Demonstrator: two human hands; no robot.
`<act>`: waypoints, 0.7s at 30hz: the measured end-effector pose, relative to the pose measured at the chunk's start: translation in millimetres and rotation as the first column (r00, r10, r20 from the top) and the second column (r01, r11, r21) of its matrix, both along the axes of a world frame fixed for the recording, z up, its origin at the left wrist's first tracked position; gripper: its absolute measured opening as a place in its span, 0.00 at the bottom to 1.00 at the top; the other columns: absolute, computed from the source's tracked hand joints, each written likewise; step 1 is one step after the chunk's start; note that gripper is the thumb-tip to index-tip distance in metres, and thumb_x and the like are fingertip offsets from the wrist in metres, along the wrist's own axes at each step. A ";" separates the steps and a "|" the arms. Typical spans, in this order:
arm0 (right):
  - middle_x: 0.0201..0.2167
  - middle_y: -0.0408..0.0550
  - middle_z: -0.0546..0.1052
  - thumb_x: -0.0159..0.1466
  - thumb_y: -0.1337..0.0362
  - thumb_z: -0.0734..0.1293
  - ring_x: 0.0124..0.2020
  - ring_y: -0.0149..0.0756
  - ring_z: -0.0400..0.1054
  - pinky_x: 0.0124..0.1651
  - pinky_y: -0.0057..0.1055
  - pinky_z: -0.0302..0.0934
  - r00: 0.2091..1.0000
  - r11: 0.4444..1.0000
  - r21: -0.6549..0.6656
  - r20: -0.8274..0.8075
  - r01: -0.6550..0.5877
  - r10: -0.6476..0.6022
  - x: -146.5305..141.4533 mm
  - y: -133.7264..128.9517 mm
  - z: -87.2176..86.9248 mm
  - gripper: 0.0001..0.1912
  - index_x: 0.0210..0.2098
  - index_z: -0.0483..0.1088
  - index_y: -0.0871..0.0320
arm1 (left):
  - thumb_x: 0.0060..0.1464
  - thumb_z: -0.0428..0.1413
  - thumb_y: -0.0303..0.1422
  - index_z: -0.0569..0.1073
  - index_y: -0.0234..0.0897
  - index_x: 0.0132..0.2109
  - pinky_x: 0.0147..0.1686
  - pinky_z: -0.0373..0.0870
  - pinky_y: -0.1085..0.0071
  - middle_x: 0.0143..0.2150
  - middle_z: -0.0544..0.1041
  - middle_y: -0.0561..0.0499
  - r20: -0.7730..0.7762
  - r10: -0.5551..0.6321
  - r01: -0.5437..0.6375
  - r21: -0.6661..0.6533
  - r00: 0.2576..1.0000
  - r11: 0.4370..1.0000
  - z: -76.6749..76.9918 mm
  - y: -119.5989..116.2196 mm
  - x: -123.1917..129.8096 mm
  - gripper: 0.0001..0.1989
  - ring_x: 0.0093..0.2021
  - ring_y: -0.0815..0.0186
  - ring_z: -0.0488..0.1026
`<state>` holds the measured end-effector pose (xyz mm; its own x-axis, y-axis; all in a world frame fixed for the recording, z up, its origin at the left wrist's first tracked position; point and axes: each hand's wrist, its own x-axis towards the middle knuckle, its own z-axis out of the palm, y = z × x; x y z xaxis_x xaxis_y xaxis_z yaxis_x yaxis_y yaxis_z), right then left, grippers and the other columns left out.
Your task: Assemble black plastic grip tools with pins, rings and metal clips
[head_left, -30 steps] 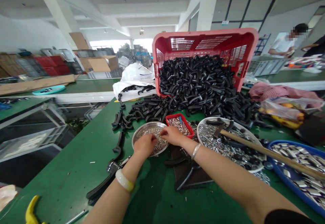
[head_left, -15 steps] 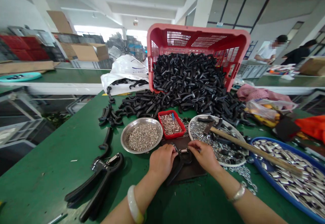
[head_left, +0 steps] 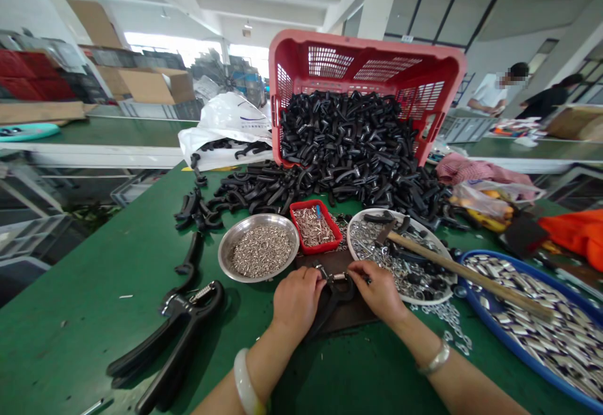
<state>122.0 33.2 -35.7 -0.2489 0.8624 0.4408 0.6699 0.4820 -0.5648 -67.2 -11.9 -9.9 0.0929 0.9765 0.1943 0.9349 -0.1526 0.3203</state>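
Over a dark plate (head_left: 360, 319) in front of me lies a black hand grip strengthener (head_left: 335, 296) with a metal spring across its top. My left hand (head_left: 298, 296) is closed around its left side, thumb and fingers pinching near the metal fitting. Close by the spring's right end, my right hand (head_left: 375, 286) has its thumb and forefinger pressed together; whether a small part sits between them is hidden. Another hand grip strengthener (head_left: 181, 333), with its spring fitted, rests on the green table to the left.
Beyond my hands stand a steel bowl (head_left: 223, 258) of small metal parts, a red tray (head_left: 325, 248) of pins and a white basin (head_left: 352, 226) with a hammer (head_left: 452, 267) across it. A blue tray (head_left: 494, 339) is at right. Black handles spill from a red crate (head_left: 367, 41).
The view has shifted slightly, so the table items sit a little further left. Both hands stay at the hand grip strengthener in nearly the same pose.
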 end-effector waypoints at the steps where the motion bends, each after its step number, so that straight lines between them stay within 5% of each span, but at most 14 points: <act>1: 0.30 0.47 0.75 0.59 0.65 0.61 0.32 0.35 0.69 0.37 0.31 0.63 1.000 1.000 -0.007 -0.009 0.002 -0.002 0.1 0.3 -1.0 0.06 0.32 0.68 0.57 | 0.56 0.46 0.36 0.69 0.40 0.35 0.31 0.59 0.72 0.32 0.71 0.52 0.004 0.001 -0.001 -0.002 1.000 1.000 0.0 -0.1 0.0 0.09 0.34 0.66 0.68; 8: 0.30 0.47 0.75 0.59 0.64 0.60 0.32 0.34 0.69 0.37 0.31 0.64 1.000 0.999 -0.037 -0.011 0.001 -0.002 2.8 1.0 -1.9 0.06 0.32 0.68 0.57 | 0.56 0.45 0.37 0.69 0.39 0.36 0.31 0.58 0.72 0.33 0.71 0.51 -0.001 0.011 -0.011 -0.025 1.000 1.000 -1.4 0.1 0.9 0.10 0.35 0.65 0.68; 16: 0.29 0.50 0.74 0.59 0.74 0.56 0.34 0.36 0.67 0.39 0.31 0.61 0.919 0.967 0.180 0.380 -0.180 0.101 -4.7 -4.9 13.7 0.11 0.32 0.68 0.59 | 0.57 0.45 0.37 0.69 0.39 0.36 0.32 0.59 0.72 0.34 0.71 0.50 -0.008 0.018 -0.019 -0.060 1.000 0.998 -0.6 0.0 2.3 0.10 0.36 0.65 0.68; 21: 0.26 0.50 0.72 0.56 0.76 0.57 0.31 0.36 0.66 0.35 0.30 0.61 0.851 0.980 0.096 0.515 -0.174 0.101 -6.5 -5.6 21.2 0.11 0.28 0.68 0.60 | 0.56 0.46 0.36 0.69 0.38 0.35 0.32 0.60 0.71 0.33 0.72 0.50 0.038 0.025 -0.024 -0.017 0.999 1.000 0.5 -1.1 1.4 0.10 0.35 0.64 0.68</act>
